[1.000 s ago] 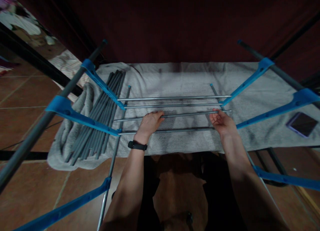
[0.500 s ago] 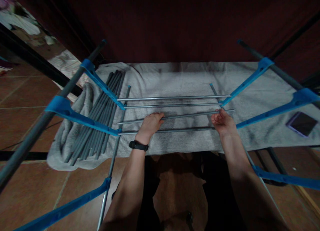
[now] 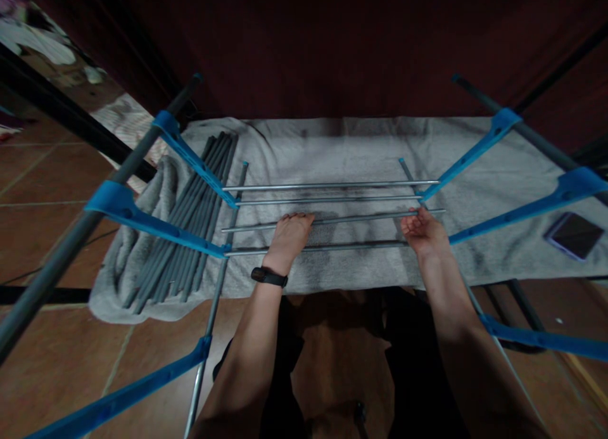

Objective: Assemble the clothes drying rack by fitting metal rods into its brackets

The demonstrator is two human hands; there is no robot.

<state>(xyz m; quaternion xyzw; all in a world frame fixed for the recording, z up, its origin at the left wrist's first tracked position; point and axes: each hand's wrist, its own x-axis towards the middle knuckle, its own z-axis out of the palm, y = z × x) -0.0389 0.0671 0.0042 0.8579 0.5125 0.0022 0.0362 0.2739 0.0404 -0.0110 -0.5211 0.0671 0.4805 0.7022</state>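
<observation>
A thin grey metal tube [image 3: 356, 219] runs crosswise in front of me, held in both hands. My left hand [image 3: 292, 231] is closed over it left of its middle, palm down. Close to the tube's right end, my right hand [image 3: 420, 227] pinches it with the fingers curled. The tube lies between crossbars of a rack frame with blue plastic brackets [image 3: 190, 166]. Two crossbars [image 3: 327, 186] sit on its far side, and a nearer crossbar [image 3: 351, 246] passes under my left wrist. Whether the tube's ends touch the frame I cannot tell.
A bundle of several grey tubes [image 3: 190, 217] lies at left on the grey blanket [image 3: 323, 147]. A phone [image 3: 574, 235] rests on the blanket at right. Upright grey poles [image 3: 57, 261] with blue brackets stand on both sides. A dark red curtain [image 3: 323, 52] hangs behind.
My left hand has shifted slightly right and away from me, moving the tube's left end a little farther back. My right hand has stayed in place.
</observation>
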